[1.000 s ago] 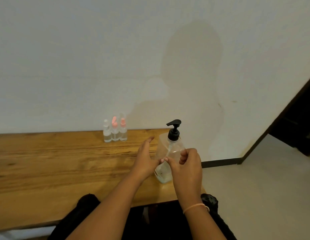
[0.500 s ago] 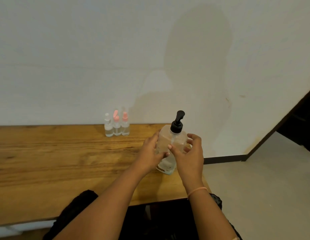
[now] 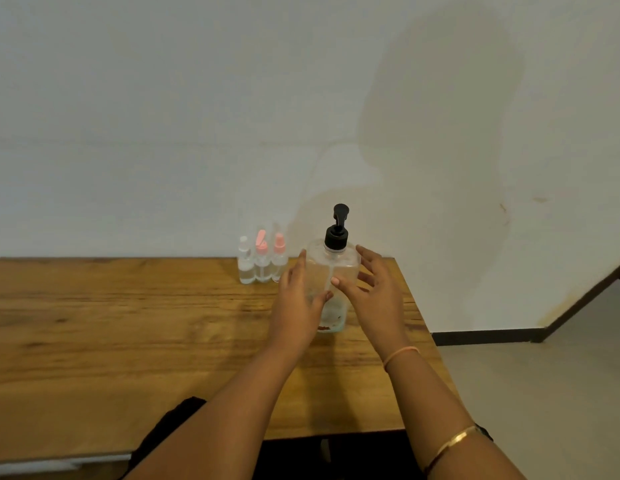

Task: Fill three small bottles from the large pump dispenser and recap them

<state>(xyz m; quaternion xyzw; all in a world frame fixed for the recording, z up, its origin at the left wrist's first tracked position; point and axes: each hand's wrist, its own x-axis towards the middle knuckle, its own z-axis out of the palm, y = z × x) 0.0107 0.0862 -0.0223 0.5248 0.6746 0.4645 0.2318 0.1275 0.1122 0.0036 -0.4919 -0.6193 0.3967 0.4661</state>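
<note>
Flanking the pump dispenser [image 3: 332, 265] at frame centre, we are resting our left hand [image 3: 296, 303] and right hand [image 3: 374, 292] against it, fingers straight and spread.

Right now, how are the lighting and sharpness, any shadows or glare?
Head view: soft, even light, no strong glare; a broad shadow darkens the wall behind the pump dispenser; the small bottles look slightly soft, their details hard to read.

- The dispenser [image 3: 332, 268] is partly hidden low down by the left hand [image 3: 296, 303] and the thumb of the right hand [image 3: 374, 296].
- The small bottles [image 3: 261, 261] are too blurred to tell fill levels.
- The worktop [image 3: 111, 323] is cut off at the left edge.
- The forearms [image 3: 232, 427] are cut off at the bottom.
</note>
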